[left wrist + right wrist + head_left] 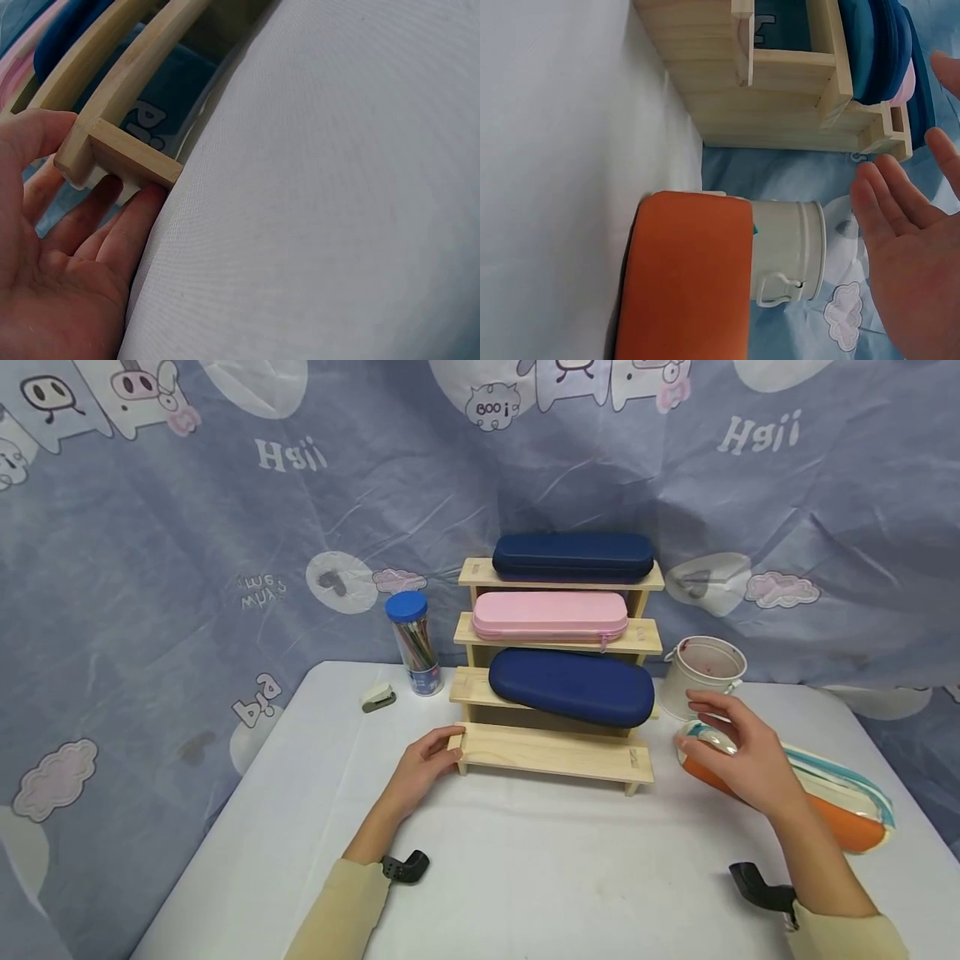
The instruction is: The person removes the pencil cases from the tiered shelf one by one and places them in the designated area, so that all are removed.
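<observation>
Over the white table (525,877), the person's right hand (750,768) is hovering above the orange-and-white pencil case (843,817), its fingers bending loosely around nothing and its thumb standing apart. The case is lying slantwise, to the right of the wooden stand (551,753) and apart from it. Gripping it well would probably mean coming down from above and spanning its narrow width near the middle, so neither end is dipping. The left hand (423,768) is pinching the left end of the stand's lowest shelf between thumb and fingers; light, level pressure should be steadying all 4 shelves best. Just behind, a navy case (573,687) is lying askew on the 2nd shelf, overhanging its front edge, so a jolt could be tipping it. A pink case (550,615) is resting on the 3rd shelf, a dark blue case (572,557) on the 4th. A small stapler (378,697) and a blue-lidded tube (416,647) are sitting left of the stand; a white bucket (701,670) is standing close by the pencil case's far end. Patterned cloth (187,610) is hanging behind.
</observation>
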`<state>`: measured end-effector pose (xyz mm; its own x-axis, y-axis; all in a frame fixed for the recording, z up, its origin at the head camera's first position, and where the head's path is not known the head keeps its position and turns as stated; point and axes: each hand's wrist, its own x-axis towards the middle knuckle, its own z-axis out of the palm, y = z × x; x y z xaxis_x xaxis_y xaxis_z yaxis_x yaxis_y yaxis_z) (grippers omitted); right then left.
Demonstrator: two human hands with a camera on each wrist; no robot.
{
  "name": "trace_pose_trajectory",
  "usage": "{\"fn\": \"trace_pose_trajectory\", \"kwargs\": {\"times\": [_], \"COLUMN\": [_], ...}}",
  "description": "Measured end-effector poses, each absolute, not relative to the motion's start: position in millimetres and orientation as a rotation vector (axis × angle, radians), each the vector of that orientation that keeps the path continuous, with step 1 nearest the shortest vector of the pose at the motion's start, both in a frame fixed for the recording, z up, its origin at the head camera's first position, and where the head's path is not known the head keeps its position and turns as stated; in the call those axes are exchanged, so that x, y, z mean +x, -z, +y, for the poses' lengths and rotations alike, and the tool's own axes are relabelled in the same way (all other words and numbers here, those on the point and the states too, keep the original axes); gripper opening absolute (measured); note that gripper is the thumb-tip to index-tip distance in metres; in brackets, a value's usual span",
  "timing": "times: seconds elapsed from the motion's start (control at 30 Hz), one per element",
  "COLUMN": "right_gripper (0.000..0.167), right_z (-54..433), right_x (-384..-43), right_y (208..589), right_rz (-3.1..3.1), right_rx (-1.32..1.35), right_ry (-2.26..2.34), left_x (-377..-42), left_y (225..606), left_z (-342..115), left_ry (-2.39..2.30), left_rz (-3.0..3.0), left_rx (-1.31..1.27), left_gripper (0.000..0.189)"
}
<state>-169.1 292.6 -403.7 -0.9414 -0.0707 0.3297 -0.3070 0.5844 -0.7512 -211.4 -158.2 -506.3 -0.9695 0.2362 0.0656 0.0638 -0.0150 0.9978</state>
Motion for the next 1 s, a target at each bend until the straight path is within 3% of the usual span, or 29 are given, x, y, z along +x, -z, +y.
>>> {"fn": "trace_pose_trajectory", "kwargs": {"times": [0.63,1.0], "right_gripper": [0.076,0.078], "right_z": [263,256], "right_x": [-184,-187], "right_y": [391,392], "right_rz": [-2.428,-2.486], "right_rx": [0.549,0.521], "right_ry": [-1.230,-1.217], "left_x": [-200,-200], "left_y": [476,475], "left_z": [-158,-157], "left_ry": [-2.090,-2.083], "left_rz": [2.050,2.062], "left_rx": [0.351,0.345], "left_gripper": [0.041,0.040]}}
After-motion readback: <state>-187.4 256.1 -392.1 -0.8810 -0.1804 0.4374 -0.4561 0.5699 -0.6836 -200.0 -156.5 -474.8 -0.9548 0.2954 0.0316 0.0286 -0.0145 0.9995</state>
